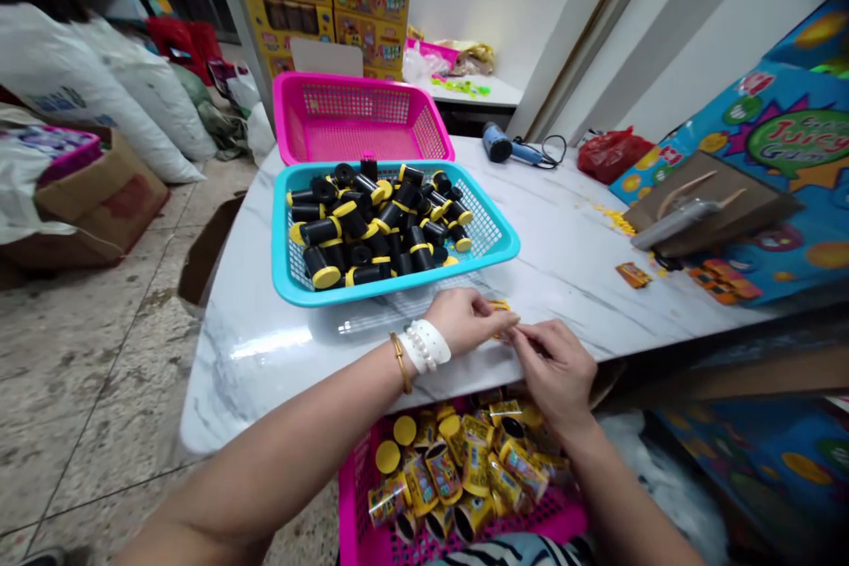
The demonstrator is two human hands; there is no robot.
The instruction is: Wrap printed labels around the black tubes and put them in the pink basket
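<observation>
Above the near edge of the marble-patterned table, my left hand (457,321) is closed on a small yellow-orange printed piece (500,307), mostly hidden by the fingers. My right hand (555,364) is pinched at its near side, fingertips almost touching those of the left. Just beyond the hands stands a blue basket (398,290) heaped with black cylinders with yellow caps (351,219). Below the table edge, a pink basket (355,508) holds several canisters in yellow printed wraps (476,464) and loose yellow discs (404,431).
Behind the blue basket sits another pink basket (364,144). A blue heat gun (497,143) with its cord and a red plastic bag (614,155) lie at the back. On the right are a cardboard piece (713,199), orange printed pieces (722,281) and a large blue box (796,141).
</observation>
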